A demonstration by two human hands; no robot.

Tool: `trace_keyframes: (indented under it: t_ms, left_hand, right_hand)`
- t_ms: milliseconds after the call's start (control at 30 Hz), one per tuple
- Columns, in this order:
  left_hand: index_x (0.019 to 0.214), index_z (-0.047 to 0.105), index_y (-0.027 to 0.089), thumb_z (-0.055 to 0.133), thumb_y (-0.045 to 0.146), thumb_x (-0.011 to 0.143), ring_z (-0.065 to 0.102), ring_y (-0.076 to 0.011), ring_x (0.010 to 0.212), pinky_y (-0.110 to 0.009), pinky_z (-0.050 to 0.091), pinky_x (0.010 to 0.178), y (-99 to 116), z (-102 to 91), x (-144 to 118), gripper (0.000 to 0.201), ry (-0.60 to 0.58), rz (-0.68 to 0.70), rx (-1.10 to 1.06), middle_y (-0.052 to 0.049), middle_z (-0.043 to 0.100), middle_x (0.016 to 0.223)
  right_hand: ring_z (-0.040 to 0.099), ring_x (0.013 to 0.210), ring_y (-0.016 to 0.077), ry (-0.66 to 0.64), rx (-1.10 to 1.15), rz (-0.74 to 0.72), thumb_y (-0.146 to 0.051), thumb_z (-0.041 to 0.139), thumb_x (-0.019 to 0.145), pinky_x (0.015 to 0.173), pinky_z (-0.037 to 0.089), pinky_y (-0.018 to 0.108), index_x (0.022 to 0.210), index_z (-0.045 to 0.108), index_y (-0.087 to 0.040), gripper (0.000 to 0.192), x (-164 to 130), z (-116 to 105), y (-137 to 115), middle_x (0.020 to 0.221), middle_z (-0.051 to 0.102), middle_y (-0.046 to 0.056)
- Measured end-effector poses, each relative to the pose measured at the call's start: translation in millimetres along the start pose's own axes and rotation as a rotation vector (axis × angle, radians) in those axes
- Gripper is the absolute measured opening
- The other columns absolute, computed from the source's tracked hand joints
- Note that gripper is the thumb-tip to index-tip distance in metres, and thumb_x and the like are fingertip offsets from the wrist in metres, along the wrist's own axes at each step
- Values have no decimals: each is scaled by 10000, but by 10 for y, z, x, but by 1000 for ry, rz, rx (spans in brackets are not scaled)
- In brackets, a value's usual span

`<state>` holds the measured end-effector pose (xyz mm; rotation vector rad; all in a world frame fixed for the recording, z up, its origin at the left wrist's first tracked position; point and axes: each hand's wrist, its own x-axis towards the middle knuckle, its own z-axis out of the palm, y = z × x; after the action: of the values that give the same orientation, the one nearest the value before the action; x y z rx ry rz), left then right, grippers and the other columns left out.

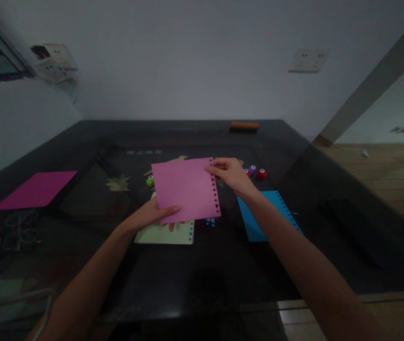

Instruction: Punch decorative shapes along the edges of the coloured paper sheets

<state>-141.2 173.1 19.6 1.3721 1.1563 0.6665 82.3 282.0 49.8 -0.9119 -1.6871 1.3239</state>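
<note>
Both of my hands hold up a pink sheet of paper (186,187) with small shapes punched along its right edge. My left hand (157,213) grips the lower left, thumb on top and fingers beneath. At the upper right corner, my right hand (228,171) pinches the punched edge. Partly covered below the sheet lies a pale yellow-green paper (164,234), also punched along its right side. Tiny blue pieces (211,221) lie just beyond the pink sheet's lower right corner. A blue punched paper (253,222) rests under my right forearm.
Small red and purple craft punches (261,174) stand behind my right hand, and a green one (150,181) is left of the sheet. A magenta sheet (36,189) lies far left above a coiled cable (20,232). A brown roll (244,125) sits at the dark table's (202,270) back edge.
</note>
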Motion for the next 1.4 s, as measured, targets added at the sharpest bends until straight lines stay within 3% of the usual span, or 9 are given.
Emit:
trace_keyframes:
  t_ms: [167,233,333,433,600,733,933,1167,1400]
  left_hand:
    - [733,644,124,600,422,785,518,-95,437,-201,343,396,-39,-45,18,306,26,48,19,-51,651,596]
    - [725,649,128,608,416,781,516,-98,440,-207,356,398,-77,-95,39,297,98,93,-3,-50,647,597]
    - [689,651,125,637,394,757,502,-99,432,-217,368,401,-135,-197,80,278,298,201,-96,-56,643,589]
    - [716,644,121,682,348,714,499,-93,431,-212,375,410,-165,-297,118,230,502,290,-281,-51,657,619]
    - [859,615,121,708,297,677,522,-92,452,-197,375,415,-145,-371,142,269,628,361,-478,-36,672,672]
    - [891,609,111,720,278,657,543,-92,468,-187,389,423,-115,-353,135,308,665,369,-531,-38,681,684]
    - [796,621,89,730,279,648,529,-89,438,-181,371,396,-83,-303,122,265,678,360,-535,-53,670,617]
    - [806,625,97,730,284,655,536,-93,443,-185,386,407,-87,-284,126,262,651,378,-536,-43,669,622]
    - [788,629,111,719,291,677,525,-93,450,-181,390,422,-141,-295,160,230,633,392,-515,-6,620,552]
  right_hand:
    - [523,565,95,11,-18,-12,-432,593,780,556,435,235,697,627,-165,282,31,-49,47,641,596,5]
    - [529,539,100,31,-56,-14,-491,505,828,538,433,237,734,639,-155,373,50,-71,108,630,614,22]
    - [512,492,100,52,-210,-47,-464,473,854,514,407,232,732,647,-136,390,62,-49,224,573,602,21]
    - [536,542,112,41,-451,-98,-355,505,856,536,385,229,670,649,-134,322,39,79,307,586,612,25]
    - [582,653,142,1,-821,-109,-277,539,849,586,379,244,816,686,-150,197,14,455,315,736,676,47]
    - [604,810,184,-13,-943,-132,-207,563,823,686,414,275,877,679,-168,134,72,760,281,853,680,72]
    - [563,993,237,-19,-1082,-175,-205,549,833,786,444,338,1079,595,-152,255,175,1088,285,1085,614,128]
    - [569,977,254,-16,-1209,-127,-308,564,843,773,465,347,1101,569,-142,306,209,1277,375,1064,610,136]
    - [566,968,248,-18,-1247,-92,-270,378,926,758,465,332,1032,614,-138,290,233,1364,371,1044,617,159]
